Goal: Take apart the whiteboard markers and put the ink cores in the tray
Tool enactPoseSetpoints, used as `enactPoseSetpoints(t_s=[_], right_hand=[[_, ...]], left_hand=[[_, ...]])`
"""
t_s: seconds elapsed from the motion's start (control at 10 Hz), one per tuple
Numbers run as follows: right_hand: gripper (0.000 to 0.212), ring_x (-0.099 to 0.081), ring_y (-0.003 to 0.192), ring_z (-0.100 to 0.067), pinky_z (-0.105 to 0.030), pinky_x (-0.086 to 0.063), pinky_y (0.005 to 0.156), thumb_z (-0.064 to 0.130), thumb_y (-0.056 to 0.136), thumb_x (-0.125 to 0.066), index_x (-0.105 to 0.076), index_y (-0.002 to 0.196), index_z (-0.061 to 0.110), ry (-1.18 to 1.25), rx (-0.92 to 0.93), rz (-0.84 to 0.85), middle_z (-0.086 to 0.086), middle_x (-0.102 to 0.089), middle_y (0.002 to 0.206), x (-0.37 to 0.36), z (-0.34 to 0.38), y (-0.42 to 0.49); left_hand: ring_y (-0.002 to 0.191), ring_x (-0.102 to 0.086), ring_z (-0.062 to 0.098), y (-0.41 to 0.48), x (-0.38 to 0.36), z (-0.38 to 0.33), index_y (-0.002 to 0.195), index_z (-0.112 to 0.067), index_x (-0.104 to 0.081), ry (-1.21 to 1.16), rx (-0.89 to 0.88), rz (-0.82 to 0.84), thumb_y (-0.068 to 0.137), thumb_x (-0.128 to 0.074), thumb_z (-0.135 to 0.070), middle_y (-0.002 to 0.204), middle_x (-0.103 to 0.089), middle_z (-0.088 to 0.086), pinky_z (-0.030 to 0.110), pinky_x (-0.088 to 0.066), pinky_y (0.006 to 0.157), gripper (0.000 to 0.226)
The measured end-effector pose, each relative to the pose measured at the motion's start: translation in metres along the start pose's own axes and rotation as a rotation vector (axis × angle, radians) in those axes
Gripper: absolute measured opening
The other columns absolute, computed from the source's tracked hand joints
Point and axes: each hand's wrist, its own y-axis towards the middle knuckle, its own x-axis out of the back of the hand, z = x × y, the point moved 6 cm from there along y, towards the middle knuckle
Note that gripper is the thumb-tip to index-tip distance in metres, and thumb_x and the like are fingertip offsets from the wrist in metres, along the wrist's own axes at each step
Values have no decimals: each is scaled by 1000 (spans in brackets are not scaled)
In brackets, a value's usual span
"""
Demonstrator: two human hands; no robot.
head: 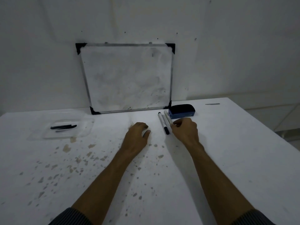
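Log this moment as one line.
right hand: on marker | left hand: empty | second marker: on table | tray: dark pieces

Bare, makeshift work/recording room, not a home or shop: plain white wall point(227, 46) w/ dark specks, white table point(227, 159) badly stained w/ brownish spots. Small smudged whiteboard point(126, 78) leans against wall, blue eraser point(181, 112) beside it. Dim light, no decor.

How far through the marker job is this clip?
Partly done: the clear tray already holds dark, slim pieces, apparently ink cores. In hand: the right hand is closing on one marker. Left: that marker and the capped one beside it. The left hand is empty.
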Motion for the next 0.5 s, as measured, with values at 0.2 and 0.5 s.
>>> enactPoseSetpoints(t_s=[0.2,0.5], right_hand=[[31,-71,100,-24,-26,-50,78,28,89,-74,-76,115,12,10,-48,-4,-9,-77,110,-16,-4,8],[31,-69,100,-23,-28,-51,81,32,93,-69,-74,114,10,153,-77,6,-9,-76,110,-8,-5,-4]], left_hand=[[115,-67,32,3,-3,-2,123,1,-71,64,-73,4,103,-65,-17,125,-72,18,30,-45,99,28],[120,-64,22,-1,3,3,129,-6,-68,-87,3,3,103,-65,-19,130,-70,9,24,-44,102,30]])
